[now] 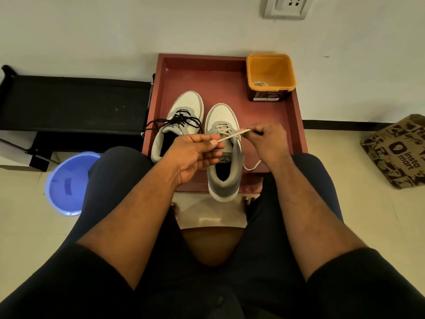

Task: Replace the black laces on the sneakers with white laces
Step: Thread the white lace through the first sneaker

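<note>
Two grey-and-white sneakers stand side by side, toes toward the wall, on one maroon tray on the floor. One, the left sneaker, carries a black lace whose loose loop trails over the tray's left rim; the other, the right sneaker, is partly threaded with a white lace, and its heel overhangs the tray's near edge. Both of the seated person's hands work that single white lace, stretched between them above the right sneaker's tongue: the left hand pinches one end between thumb and forefinger, its other fingers loosely curled, while the right hand is closed around the other stretch, with a slack loop dropping to the tray beside the wrist. One orange tub fills the tray's far right corner, something pale lying at its bottom. Bare tray shows beyond the toes. Flanking the tray are one blue basin and one low black rack to the left, one printed paper bag to the right, and one wall socket above.
</note>
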The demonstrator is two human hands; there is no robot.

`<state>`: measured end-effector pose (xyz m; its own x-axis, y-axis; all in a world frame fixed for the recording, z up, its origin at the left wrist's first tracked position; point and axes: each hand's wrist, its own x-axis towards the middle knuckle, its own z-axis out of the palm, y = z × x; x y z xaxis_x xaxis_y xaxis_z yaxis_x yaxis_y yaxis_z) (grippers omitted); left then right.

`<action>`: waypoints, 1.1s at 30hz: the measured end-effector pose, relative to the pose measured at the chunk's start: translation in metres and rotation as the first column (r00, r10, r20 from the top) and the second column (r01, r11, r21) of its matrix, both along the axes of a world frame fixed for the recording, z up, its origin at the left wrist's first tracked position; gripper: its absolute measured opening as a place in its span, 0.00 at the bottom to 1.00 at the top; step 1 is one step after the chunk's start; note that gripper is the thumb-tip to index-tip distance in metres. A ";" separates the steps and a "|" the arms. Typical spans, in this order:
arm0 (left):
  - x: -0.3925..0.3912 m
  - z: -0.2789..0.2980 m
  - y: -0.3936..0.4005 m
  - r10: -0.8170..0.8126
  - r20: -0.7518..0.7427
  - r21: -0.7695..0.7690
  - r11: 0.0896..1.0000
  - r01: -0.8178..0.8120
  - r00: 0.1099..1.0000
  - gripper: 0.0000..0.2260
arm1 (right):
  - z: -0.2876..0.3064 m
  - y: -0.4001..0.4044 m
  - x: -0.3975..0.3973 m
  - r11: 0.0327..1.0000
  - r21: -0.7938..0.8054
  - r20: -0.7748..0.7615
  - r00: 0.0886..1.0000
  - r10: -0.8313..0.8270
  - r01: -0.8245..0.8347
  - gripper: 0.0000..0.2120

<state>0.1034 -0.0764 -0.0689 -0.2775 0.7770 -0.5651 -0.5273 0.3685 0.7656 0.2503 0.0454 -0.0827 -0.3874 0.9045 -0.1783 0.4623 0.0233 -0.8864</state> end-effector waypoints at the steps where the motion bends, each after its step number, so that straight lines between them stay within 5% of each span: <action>1: -0.002 -0.002 0.000 0.034 -0.056 -0.027 0.999 -0.035 0.998 0.05 | 0.001 0.002 0.001 1.000 0.001 0.018 0.999 -0.028 0.028 0.07; 3: -0.004 -0.006 0.001 0.113 -0.160 -0.047 0.991 -0.121 0.981 0.02 | 0.003 0.004 0.001 1.000 0.019 0.083 0.996 0.013 -0.015 0.12; 5: -0.004 -0.008 0.003 0.149 -0.253 -0.031 0.986 -0.162 0.956 0.02 | 0.006 0.001 0.002 0.978 0.043 0.219 0.957 0.189 -0.203 0.28; 8: -0.002 -0.006 0.006 0.084 -0.415 0.010 0.996 -0.088 0.906 0.14 | 0.003 -0.010 -0.002 0.898 0.095 0.386 0.847 0.365 -0.430 0.39; 10: -0.001 -0.006 0.007 -0.001 -0.508 0.046 0.999 0.028 0.862 0.25 | 0.001 -0.019 -0.008 0.864 0.161 0.362 0.843 0.398 -0.477 0.35; 13: -0.003 -0.004 0.007 -0.105 -0.566 0.070 0.982 0.174 0.817 0.34 | 0.002 -0.026 -0.018 0.847 0.204 0.104 0.871 0.480 -0.491 0.20; 20: -0.010 -0.010 0.010 -0.034 -0.667 0.042 0.996 0.084 0.744 0.27 | -0.009 -0.019 -0.022 0.956 0.103 -0.051 0.958 0.281 -0.275 0.04; 23: -0.011 -0.029 0.014 -0.032 -0.813 -0.042 0.999 -0.003 0.581 0.18 | -0.017 -0.009 -0.024 0.983 0.139 0.004 0.992 0.123 -0.123 0.02; 27: -0.005 -0.040 0.018 -0.186 -0.825 -0.156 0.983 0.101 0.533 0.18 | -0.024 -0.002 -0.027 0.960 0.244 0.194 0.977 0.090 -0.137 0.05; 29: -0.003 -0.040 0.021 -0.210 -0.809 -0.154 0.977 0.146 0.549 0.12 | -0.025 -0.004 -0.028 0.947 0.265 0.280 0.954 0.105 -0.183 0.06; 33: -0.002 -0.039 0.023 -0.100 -0.553 -0.108 0.993 0.048 0.827 0.09 | -0.031 -0.007 -0.033 0.924 0.315 0.355 0.930 0.096 -0.216 0.06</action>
